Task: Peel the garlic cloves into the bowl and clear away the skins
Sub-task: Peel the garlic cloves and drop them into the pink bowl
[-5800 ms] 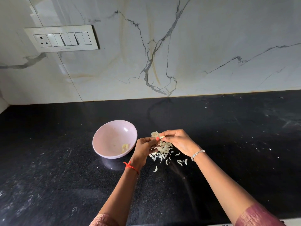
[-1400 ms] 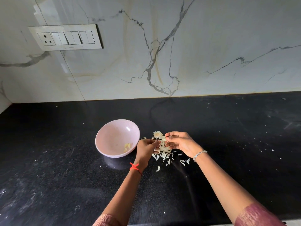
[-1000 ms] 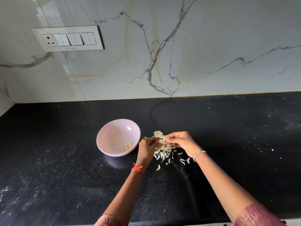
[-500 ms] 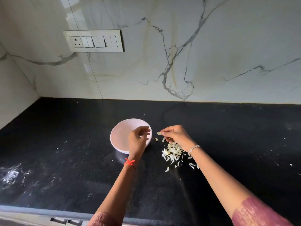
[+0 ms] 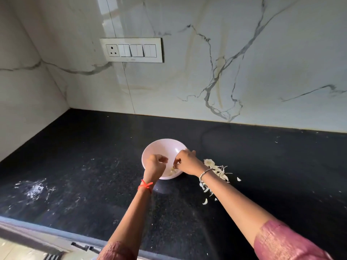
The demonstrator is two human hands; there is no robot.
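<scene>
Marble wall [image 5: 206, 53], white with grey veins, fills the upper half and turns a corner at far left. 1 switch panel [image 5: 132, 50] is set into it, with a socket at its left end.

Countertop [image 5: 84, 156] below: black polished stone, flecked, running wall to wall. A whitish scuffed smear [image 5: 35, 188] lies on it far left, well apart from the work.

2 forearms reach in from the bottom edge, each in a pink sleeve [image 5: 281, 241]. Red thread [image 5: 145, 186] on the left wrist, a silver bracelet [image 5: 204, 173] on the right.

Bowl [image 5: 159, 147], pale pink, round, stands upright on the stone at centre. Both hands are over its near side.

Garlic skins [image 5: 217, 170] lie in a loose heap on the stone just right of the bowl, partly under the right wrist. A few flakes trail toward the near edge; 1 stray flake [image 5: 205, 201] sits apart.

Left hand [image 5: 155, 166]: over the bowl's near-left rim, fingers curled in tight, thumb against the forefinger. Nothing shows between them; cannot tell if anything is held.

Right hand [image 5: 186, 163]: knuckles up over the near-right rim, fingers bunched and pointing down into the bowl, tips narrow together on a small pale piece [image 5: 174, 166].

Peeled cloves [image 5: 172, 172], a few, rest on the bowl's inside near wall, directly under those fingertips.
</scene>
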